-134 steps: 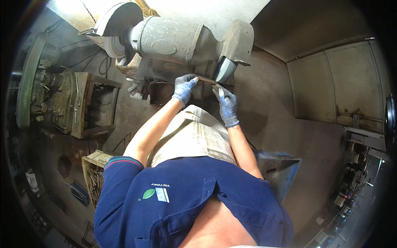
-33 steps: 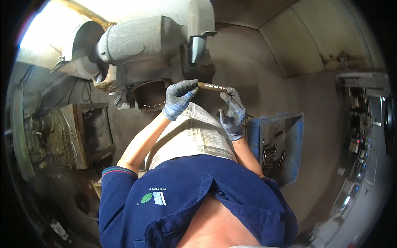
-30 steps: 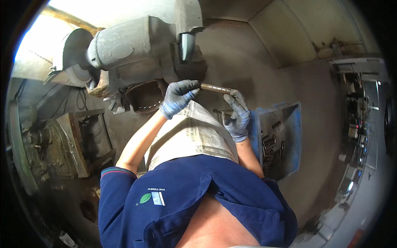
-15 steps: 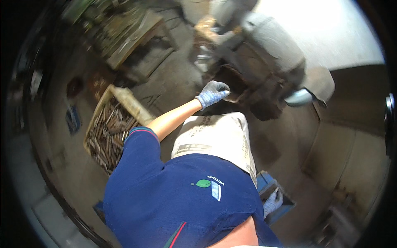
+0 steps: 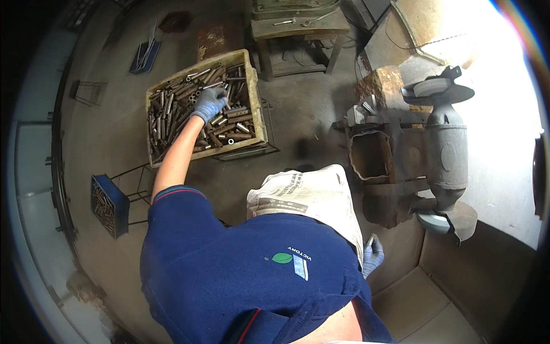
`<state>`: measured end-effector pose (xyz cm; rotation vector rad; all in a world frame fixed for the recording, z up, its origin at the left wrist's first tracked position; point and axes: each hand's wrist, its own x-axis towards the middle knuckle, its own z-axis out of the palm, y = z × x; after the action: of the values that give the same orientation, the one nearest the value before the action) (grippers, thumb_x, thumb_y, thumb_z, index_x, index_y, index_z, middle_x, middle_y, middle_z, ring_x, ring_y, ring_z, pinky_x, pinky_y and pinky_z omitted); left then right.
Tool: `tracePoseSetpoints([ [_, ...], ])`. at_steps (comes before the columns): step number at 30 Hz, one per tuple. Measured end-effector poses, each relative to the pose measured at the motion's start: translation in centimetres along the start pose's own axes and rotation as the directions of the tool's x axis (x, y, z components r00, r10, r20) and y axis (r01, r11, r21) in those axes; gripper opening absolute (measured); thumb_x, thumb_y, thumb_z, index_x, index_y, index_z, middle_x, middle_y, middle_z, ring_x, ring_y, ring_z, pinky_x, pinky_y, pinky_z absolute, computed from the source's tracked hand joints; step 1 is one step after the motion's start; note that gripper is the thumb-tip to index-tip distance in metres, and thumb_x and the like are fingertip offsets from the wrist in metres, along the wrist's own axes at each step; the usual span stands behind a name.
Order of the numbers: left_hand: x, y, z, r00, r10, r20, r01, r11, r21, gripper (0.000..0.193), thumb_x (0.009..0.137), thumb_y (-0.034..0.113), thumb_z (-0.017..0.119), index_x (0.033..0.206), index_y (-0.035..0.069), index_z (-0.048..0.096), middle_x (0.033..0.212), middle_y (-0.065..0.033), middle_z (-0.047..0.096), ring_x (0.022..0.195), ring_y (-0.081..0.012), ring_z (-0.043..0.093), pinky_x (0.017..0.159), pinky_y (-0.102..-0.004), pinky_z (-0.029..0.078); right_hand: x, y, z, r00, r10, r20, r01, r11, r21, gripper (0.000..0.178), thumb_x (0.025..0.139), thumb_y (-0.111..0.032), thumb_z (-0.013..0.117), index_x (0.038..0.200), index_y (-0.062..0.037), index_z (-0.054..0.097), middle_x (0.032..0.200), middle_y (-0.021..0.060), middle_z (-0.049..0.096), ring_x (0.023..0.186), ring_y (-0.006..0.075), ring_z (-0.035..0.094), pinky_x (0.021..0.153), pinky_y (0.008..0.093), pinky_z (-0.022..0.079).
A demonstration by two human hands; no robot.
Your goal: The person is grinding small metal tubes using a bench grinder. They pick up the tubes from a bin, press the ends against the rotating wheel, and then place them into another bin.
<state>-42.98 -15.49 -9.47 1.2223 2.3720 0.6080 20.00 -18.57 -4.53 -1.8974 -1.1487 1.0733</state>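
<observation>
Over a yellowish rectangular bin [image 5: 252, 86] full of short metal tubes [image 5: 167, 109], my left hand [image 5: 210, 103] in a blue-grey glove reaches down among the pieces. Its fingers are bent inward at the tubes, with a bright tube beside the fingertips. Whatever lies between them is too small to make out. My right hand [image 5: 373, 257], gloved likewise, hangs low at the right side of my pale printed apron [image 5: 303, 189]. Those fingers are loosely bent and no object shows in them; part of that hand is behind the apron.
A two-wheeled bench grinder [image 5: 447, 149] stands to the right, beside a rusty open metal box [image 5: 372, 156]. Blue crates [image 5: 117, 209] on a wire stand are at left. A worn workbench [image 5: 301, 26] with wrenches is at the back.
The view has turned left. My left hand has gone from near the grinder to the tubes in the bin. The blue box beneath my right hand is out of sight.
</observation>
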Motion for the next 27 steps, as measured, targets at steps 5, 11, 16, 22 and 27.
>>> tracePoseSetpoints([
  [5,-3.6,2.7,0.8,0.972,0.011,0.236,-0.131,0.856,0.500,0.030,0.078,0.018,0.058,0.106,0.007,0.062,0.103,-0.0149,0.063,0.096,-0.0310,0.061,0.083,-0.0398,0.047,1.5,-0.2,0.9,0.988,-0.153,0.002,0.152,0.985,-0.082,0.018,0.085,-0.004,0.061,0.100,0.0052,0.063,0.097,0.0125,0.066,0.087,0.0162,0.061,0.080,0.0280,0.050],
  [11,-0.7,3.0,-0.5,0.911,-0.102,0.399,-0.130,0.848,0.514,0.040,0.074,0.023,0.062,0.112,0.008,0.059,0.104,-0.0170,0.063,0.097,-0.0333,0.059,0.084,-0.0414,0.046,2.0,0.4,1.3,0.986,-0.140,0.095,0.149,0.984,-0.097,0.017,0.084,-0.002,0.061,0.099,0.0056,0.064,0.097,0.0125,0.066,0.088,0.0161,0.062,0.081,0.0277,0.050],
  [16,-1.7,0.8,-0.6,0.908,-0.003,0.420,-0.232,0.830,0.507,0.035,0.077,0.026,0.059,0.107,0.008,0.062,0.097,-0.0192,0.063,0.092,-0.0355,0.060,0.080,-0.0434,0.047,1.7,1.1,1.2,0.987,-0.128,0.096,0.135,0.989,-0.061,0.018,0.083,-0.002,0.062,0.100,0.0058,0.063,0.097,0.0121,0.066,0.087,0.0162,0.062,0.081,0.0273,0.049],
  [22,-2.3,5.0,-2.6,0.970,-0.039,0.241,-0.082,0.878,0.472,0.035,0.086,0.037,0.055,0.101,0.006,0.062,0.094,-0.0176,0.064,0.090,-0.0343,0.060,0.079,-0.0428,0.046,0.7,1.6,0.5,0.992,-0.104,0.075,0.106,0.994,-0.022,0.018,0.083,-0.002,0.061,0.100,0.0057,0.063,0.096,0.0118,0.066,0.087,0.0167,0.062,0.081,0.0277,0.049],
  [27,-2.6,11.0,-0.8,0.979,0.109,0.172,0.016,0.801,-0.598,0.033,0.088,0.030,0.059,0.094,-0.001,0.065,0.076,-0.0108,0.066,0.064,-0.0137,0.061,0.060,-0.0278,0.050,0.6,-2.7,0.7,0.912,-0.395,0.112,0.403,0.913,-0.061,0.020,0.080,0.000,0.061,0.098,0.0061,0.063,0.097,0.0126,0.065,0.089,0.0189,0.062,0.080,0.0296,0.049],
])
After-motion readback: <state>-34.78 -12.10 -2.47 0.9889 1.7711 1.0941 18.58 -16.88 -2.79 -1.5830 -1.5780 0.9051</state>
